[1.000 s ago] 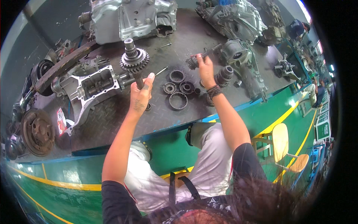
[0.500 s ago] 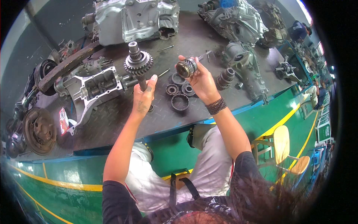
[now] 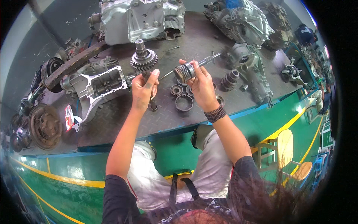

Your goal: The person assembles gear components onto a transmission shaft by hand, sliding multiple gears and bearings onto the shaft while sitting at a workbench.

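My left hand [image 3: 143, 93] is closed around the lower part of a gear shaft [image 3: 144, 61], which stands nearly upright with its wide toothed gear above my fingers. Its lower end shows below my hand. Held in the fingers of my right hand [image 3: 204, 89] is a shorter geared shaft [image 3: 185, 71]; its gear end faces left and its thin end points up and right. The two parts are apart. Beneath my right hand, several loose rings and gears lie on the metal workbench [image 3: 149, 121], among them a toothed ring [image 3: 184, 103]. My right hand partly hides some.
An open gearbox housing [image 3: 120, 76] with gears inside lies at left, near a rusty round plate [image 3: 45, 127]. A stacked gear [image 3: 230, 80] and a long grey casing [image 3: 253, 74] are at right. Large casings [image 3: 143, 18] stand behind. A wooden chair [image 3: 285, 148] is on the green floor.
The shaft in my right hand has turned so more of its thin end shows. My left fingers have curled further round their shaft. The whole view has shifted slightly.
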Demonstrator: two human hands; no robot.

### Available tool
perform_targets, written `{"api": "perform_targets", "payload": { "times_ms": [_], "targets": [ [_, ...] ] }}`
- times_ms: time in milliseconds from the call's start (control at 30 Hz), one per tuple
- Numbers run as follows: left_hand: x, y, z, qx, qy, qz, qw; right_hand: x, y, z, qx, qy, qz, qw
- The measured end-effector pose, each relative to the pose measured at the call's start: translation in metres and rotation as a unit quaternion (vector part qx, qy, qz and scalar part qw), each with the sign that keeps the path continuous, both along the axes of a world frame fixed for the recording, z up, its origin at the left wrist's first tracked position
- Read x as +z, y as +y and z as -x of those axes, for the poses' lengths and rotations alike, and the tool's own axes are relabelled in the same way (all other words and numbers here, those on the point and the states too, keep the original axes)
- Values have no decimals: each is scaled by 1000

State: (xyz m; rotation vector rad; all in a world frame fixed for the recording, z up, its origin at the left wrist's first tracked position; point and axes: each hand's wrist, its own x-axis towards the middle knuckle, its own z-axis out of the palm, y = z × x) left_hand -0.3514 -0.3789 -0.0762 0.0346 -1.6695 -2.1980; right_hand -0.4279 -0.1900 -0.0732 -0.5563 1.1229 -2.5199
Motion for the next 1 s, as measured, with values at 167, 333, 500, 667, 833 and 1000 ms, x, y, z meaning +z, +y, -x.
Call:
{"api": "perform_targets", "payload": {
  "times_ms": [167, 333, 500, 667, 833, 1000],
  "targets": [
    [15, 2, 0, -1, -13, 32, 999, -3, -6, -3, -15, -6, 4, 1000],
    [28, 6, -4, 26, 0, 65, 998, -5, -15, -7, -30, -8, -19, 999],
    [38, 7, -7, 74, 38, 59, 995, -9, -21, -7, -34, 15, -44, 998],
    [40, 4, -10, 56, 57, 91, 993, 3, -20, -12, 3, 20, -38, 999],
    [30, 4, -1, 51, 97, 134, 985, 10, -25, -20, 52, -38, -45, 997],
    [23, -2, 11, 52, 156, 147, 975, 6, -28, -21, 30, -37, -61, 997]
  ]
}}
